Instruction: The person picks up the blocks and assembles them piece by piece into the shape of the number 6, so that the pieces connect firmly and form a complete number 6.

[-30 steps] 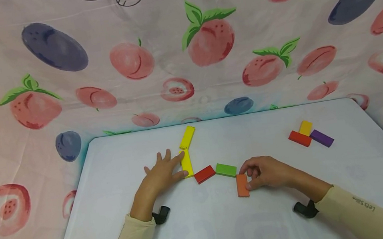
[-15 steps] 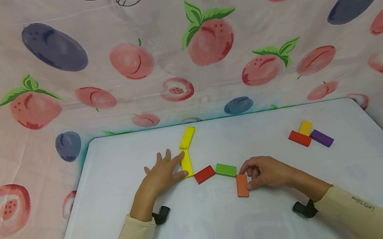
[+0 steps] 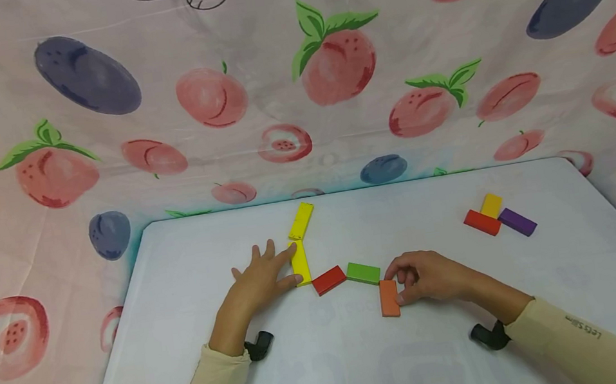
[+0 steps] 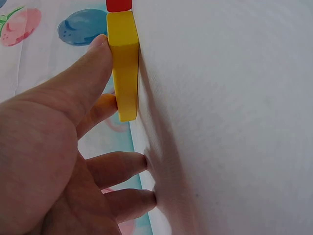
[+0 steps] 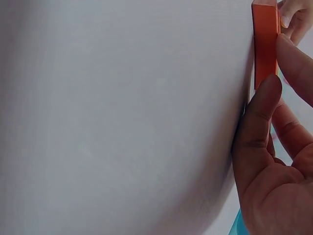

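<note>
On the white table lies a bent row of flat rectangular blocks: a yellow block [image 3: 301, 221] at the back, a second yellow block [image 3: 301, 264], a red block [image 3: 329, 280], a green block [image 3: 363, 273] and an orange block [image 3: 389, 299]. My left hand [image 3: 261, 279] rests with fingers spread; thumb and index fingertip touch the left side of the second yellow block. The left wrist view shows the thumb at one end of that block. My right hand [image 3: 427, 277] pinches the orange block between thumb and index finger, its other fingers curled.
At the back right of the table [image 3: 435, 357], a small group holds a red block [image 3: 483, 223], an orange-yellow block [image 3: 491, 205] and a purple block [image 3: 518, 222]. Behind the table's far edge hangs a fruit-print cloth [image 3: 265, 42].
</note>
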The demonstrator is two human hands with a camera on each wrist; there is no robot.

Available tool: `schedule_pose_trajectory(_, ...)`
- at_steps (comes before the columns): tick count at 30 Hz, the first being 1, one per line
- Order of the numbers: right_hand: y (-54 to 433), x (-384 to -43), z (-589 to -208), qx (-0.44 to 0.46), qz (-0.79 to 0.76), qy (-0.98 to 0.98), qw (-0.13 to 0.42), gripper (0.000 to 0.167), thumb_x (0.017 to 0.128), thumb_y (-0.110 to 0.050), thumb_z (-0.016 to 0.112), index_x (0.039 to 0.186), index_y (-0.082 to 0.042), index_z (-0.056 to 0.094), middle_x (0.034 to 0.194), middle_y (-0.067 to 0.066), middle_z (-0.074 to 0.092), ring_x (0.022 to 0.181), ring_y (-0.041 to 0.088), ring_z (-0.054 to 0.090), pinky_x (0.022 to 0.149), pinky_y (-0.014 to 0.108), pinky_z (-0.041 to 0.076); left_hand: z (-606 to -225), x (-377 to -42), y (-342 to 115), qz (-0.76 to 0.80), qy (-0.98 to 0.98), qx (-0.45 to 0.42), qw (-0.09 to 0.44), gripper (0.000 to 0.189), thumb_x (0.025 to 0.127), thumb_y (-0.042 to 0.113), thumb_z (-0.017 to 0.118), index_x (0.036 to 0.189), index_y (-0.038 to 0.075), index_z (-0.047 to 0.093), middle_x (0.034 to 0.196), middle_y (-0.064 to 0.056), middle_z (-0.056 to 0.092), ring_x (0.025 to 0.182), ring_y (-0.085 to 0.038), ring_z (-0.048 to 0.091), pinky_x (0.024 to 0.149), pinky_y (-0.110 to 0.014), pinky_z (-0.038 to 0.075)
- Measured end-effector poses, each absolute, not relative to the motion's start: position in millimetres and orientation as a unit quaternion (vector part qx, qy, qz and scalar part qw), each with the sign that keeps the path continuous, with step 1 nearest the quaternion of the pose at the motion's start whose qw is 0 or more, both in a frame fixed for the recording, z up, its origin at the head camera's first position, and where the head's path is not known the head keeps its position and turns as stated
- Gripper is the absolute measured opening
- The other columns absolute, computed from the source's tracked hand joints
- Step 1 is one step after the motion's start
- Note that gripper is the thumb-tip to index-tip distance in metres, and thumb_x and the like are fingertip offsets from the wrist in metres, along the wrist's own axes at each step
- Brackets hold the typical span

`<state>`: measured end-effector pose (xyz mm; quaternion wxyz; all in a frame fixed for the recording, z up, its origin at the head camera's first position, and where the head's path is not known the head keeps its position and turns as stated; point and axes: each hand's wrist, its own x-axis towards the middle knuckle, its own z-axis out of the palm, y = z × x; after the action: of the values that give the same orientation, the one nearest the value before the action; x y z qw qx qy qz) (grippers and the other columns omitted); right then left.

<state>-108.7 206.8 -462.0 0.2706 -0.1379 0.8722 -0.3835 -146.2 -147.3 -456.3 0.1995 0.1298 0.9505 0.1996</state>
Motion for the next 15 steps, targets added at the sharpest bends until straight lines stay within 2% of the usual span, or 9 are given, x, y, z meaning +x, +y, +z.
schedule_pose_trajectory(15, 209.9, -111.1, -460.8, -0.130, -0.400, 0.860, 0.291, 0.036, 0.085, -0.026, 0.084, 0.117, -0.018, 0.071, 0.094, 0.004, 0.059, 0.089, 0.021, 0.057, 0.072, 0.026, 0.051, -456.6, -146.5, -147.2, 0.196, 0.951, 0.128, 0.200, 0.071, 0.095, 0.046, 0.068, 0.158, 0.033, 0.039, 0.169, -0.020, 0.022, 0.156, -0.051, 0.008, 0.103, -0.090, 0.011)
